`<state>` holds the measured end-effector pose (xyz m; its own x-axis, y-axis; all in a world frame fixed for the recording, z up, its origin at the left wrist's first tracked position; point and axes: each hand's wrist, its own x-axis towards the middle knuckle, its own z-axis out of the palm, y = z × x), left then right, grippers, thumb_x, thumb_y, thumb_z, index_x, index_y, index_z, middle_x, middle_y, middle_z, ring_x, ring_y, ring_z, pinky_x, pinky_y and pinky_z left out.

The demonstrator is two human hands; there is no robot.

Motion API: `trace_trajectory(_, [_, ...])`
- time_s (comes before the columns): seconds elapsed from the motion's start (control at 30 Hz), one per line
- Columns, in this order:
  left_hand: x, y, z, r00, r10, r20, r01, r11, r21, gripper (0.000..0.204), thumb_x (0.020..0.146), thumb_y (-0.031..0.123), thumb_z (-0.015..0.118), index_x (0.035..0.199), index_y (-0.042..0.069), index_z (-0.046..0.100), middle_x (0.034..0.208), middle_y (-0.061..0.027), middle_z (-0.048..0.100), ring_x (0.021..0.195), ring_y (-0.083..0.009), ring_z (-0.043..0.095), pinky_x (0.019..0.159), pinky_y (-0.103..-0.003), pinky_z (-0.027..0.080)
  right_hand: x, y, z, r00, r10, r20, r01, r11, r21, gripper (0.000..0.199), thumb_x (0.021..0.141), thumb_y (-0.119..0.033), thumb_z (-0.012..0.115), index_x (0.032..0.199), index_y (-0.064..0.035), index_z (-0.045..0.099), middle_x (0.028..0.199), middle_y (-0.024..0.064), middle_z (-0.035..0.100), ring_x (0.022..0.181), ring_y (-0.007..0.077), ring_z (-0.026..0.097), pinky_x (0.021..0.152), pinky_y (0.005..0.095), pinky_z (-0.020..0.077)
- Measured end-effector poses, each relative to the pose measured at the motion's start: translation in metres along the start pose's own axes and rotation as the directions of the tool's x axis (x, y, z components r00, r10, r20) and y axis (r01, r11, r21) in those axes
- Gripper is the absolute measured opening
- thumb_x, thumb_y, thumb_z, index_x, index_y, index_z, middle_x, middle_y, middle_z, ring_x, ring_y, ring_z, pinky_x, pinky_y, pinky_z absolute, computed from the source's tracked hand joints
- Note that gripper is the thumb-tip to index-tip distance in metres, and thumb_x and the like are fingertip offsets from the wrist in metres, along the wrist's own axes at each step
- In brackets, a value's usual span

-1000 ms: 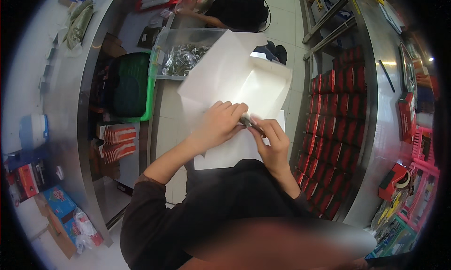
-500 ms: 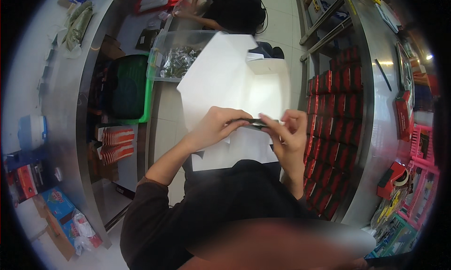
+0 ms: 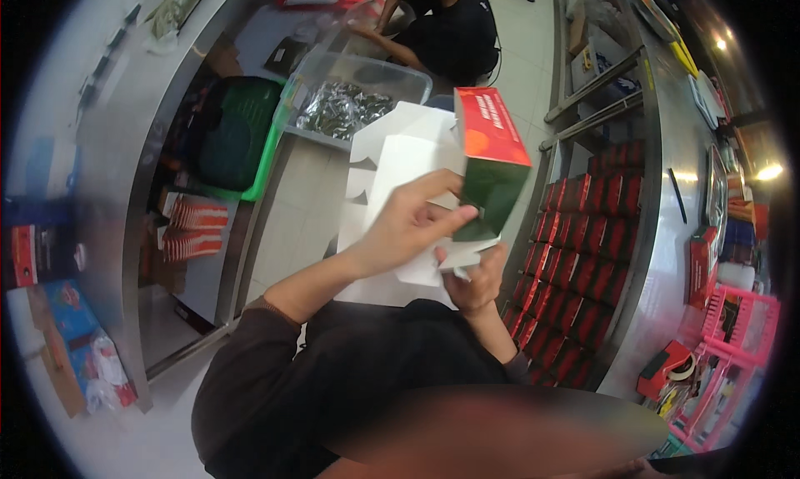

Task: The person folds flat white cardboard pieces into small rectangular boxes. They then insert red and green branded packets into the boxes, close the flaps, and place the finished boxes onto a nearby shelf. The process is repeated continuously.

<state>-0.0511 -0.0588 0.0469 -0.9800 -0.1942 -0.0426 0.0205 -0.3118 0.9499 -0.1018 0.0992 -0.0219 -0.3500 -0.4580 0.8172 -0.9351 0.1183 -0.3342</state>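
Observation:
A folding cardboard box (image 3: 495, 187), red and dark green outside with white inner faces, is between my hands over my lap. Its long white flaps stand spread to the left. My left hand (image 3: 404, 229) is closed at the green panel's left edge, with the thumb lying on that panel and the index finger bent at the box's side. Lower down, my right hand (image 3: 477, 283) curls its fingers at the bottom edge by a white flap. Some of its fingertips are hidden behind the card.
Ahead, a clear plastic bin (image 3: 410, 72) holds several shiny packets (image 3: 337, 108). Beyond it crouches another person (image 3: 454, 33). Stacked red boxes (image 3: 575, 237) fill the shelf at right, a green crate (image 3: 271, 150) stands at left, and steel counters (image 3: 658, 129) flank both sides.
The box has turned and tilted, so its red and green outside now shows instead of the white inside. My left hand has moved onto the green panel; my right hand has moved lower.

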Motion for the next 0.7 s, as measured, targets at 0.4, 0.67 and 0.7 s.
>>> trace_trajectory(0.4, [0.013,-0.063,-0.021,0.717,0.466,0.518,-0.674,0.652,0.346,0.042,0.085,0.004,0.064,0.125,0.006,0.054,0.123,-0.0149,0.056,0.112,-0.0353,0.056,0.09,-0.046,0.047,0.02,0.011,-0.039,0.911,0.327,0.25,-0.391,0.879,0.273,0.036,0.073,-0.011,0.083,0.099,0.0036,0.062,0.085,0.0116,0.063,0.081,0.0259,0.064,0.075,0.0357,0.0506])
trace_trajectory(0.67, [-0.006,-0.034,-0.057,0.694,0.325,0.643,-0.709,0.152,0.689,0.014,0.075,0.009,0.07,0.088,0.012,0.066,0.095,-0.0011,0.07,0.102,-0.0204,0.066,0.098,-0.042,0.051,-0.013,0.042,-0.064,0.846,0.522,-0.104,-0.432,0.787,0.44,0.072,0.102,-0.055,0.027,0.096,0.0042,0.067,0.085,0.0161,0.064,0.073,0.0233,0.057,0.064,0.0333,0.045])
trace_trajectory(0.7, [-0.016,-0.039,-0.066,0.742,0.199,0.64,-0.661,0.06,0.748,0.005,0.077,0.013,0.067,0.081,0.016,0.065,0.105,0.0016,0.069,0.115,-0.0183,0.06,0.114,-0.049,0.037,-0.008,0.049,-0.067,0.797,0.557,-0.232,-0.453,0.807,0.379,0.057,0.099,-0.048,0.045,0.104,0.0046,0.066,0.095,0.016,0.064,0.079,0.0244,0.06,0.072,0.0335,0.0468])
